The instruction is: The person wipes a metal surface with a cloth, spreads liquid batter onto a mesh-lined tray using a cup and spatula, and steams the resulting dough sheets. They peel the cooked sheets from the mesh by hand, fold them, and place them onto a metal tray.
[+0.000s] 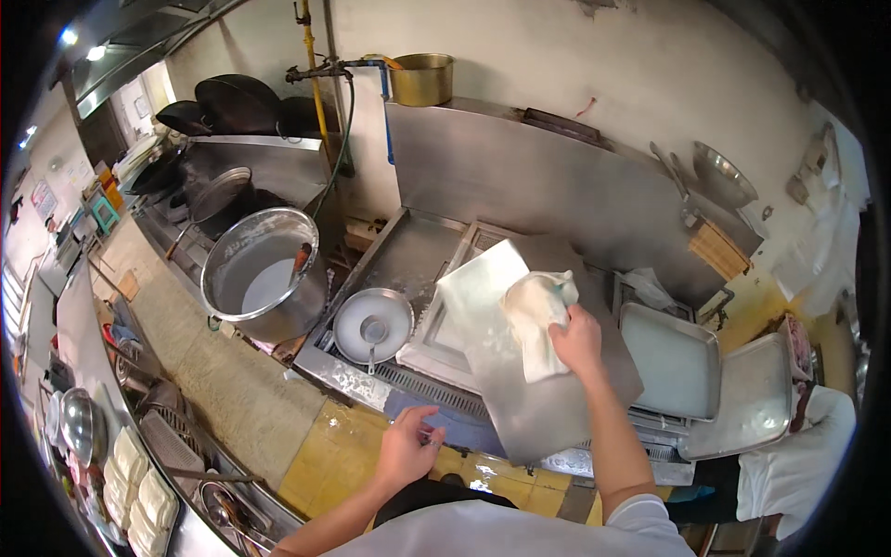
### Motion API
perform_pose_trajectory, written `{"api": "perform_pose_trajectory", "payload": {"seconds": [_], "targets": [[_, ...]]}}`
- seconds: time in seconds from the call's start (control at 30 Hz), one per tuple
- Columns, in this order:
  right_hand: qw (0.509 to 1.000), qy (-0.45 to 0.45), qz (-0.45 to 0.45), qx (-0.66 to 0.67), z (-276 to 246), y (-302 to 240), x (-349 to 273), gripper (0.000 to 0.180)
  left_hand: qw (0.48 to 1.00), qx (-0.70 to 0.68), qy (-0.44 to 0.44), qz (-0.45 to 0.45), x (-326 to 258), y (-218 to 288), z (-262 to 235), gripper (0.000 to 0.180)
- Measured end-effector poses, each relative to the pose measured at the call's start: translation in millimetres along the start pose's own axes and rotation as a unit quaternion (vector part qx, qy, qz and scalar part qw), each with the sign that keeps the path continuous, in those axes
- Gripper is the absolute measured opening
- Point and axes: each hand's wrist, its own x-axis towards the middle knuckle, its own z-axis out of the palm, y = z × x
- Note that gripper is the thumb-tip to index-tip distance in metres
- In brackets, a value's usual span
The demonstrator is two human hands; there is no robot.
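My right hand (577, 342) grips a bunched white cloth (536, 325) and presses it on a flat metal sheet (524, 418). The sheet lies tilted over the steel counter, its near corner reaching past the front edge. My left hand (410, 444) is in front of the counter, left of the sheet and apart from it. Its fingers are loosely bent, with nothing visible in them. A shallow bowl of whitish liquid (351, 325) with a ladle (373, 331) in it stands on the counter to the left.
A large steel pot (269, 320) of whitish liquid stands left of the counter. Rectangular trays (713, 371) lie to the right, where a person in white (807, 446) stands close by. Woks (237, 100) lean behind. Yellow floor tiles (348, 441) look wet.
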Motion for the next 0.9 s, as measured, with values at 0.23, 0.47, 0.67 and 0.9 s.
{"api": "perform_pose_trajectory", "payload": {"seconds": [0.23,0.47,0.67,0.9], "targets": [[0.988,0.0,0.145,-0.053,52,-11,80,0.044,1.0,0.013,-0.027,0.003,73,-54,-19,0.033],[0.968,0.003,0.246,-0.048,125,-20,147,0.052,0.998,0.018,-0.03,-0.043,127,-100,-53,0.031],[0.961,0.011,0.271,-0.051,158,-22,171,0.049,0.997,0.01,-0.058,-0.054,162,-110,-67,0.03],[0.957,0.021,0.281,-0.068,185,-13,171,0.048,0.997,0.014,-0.067,-0.048,187,-124,-67,0.029]]}}
